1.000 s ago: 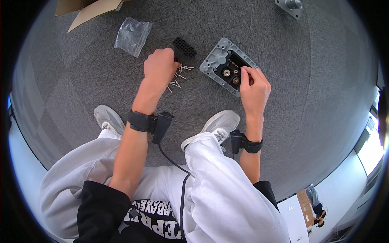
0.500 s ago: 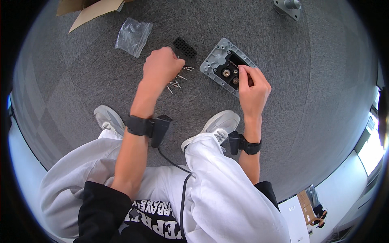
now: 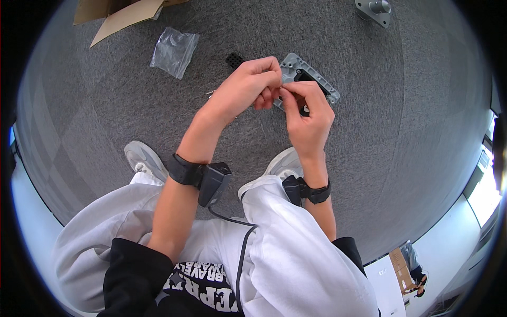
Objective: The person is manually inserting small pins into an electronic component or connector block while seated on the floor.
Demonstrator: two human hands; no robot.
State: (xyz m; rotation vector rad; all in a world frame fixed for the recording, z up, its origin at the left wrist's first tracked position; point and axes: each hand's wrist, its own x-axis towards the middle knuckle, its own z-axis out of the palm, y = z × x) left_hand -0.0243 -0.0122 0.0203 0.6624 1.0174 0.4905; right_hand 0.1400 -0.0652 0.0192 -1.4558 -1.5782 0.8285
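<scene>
Fingertips of the left hand (image 3: 251, 84) and right hand (image 3: 309, 113) meet, or nearly meet, over the left part of the housing (image 3: 330, 91). Right thumb and forefinger form a narrow pinch; the left fingers are curled, their tips partly hidden. Whether either hand holds a small part cannot be told at this size.

Housing: grey, lying on the carpet (image 3: 359, 132) just beyond the hands, its lower left portion covered by them. Part of a black insert (image 3: 311, 78) shows inside the rim.

Left of the housing, a black block (image 3: 234, 59) with rows of holes lies partly behind the left hand. Metal pins (image 3: 210, 94) show beside the left wrist, most of the group being hidden. Farther left lies a clear bag (image 3: 175, 53), with an open carton (image 3: 127, 21) at the upper edge. A grey bracket (image 3: 376, 10) stands well apart, upper right. Both wrists carry black straps (image 3: 185, 170).
</scene>
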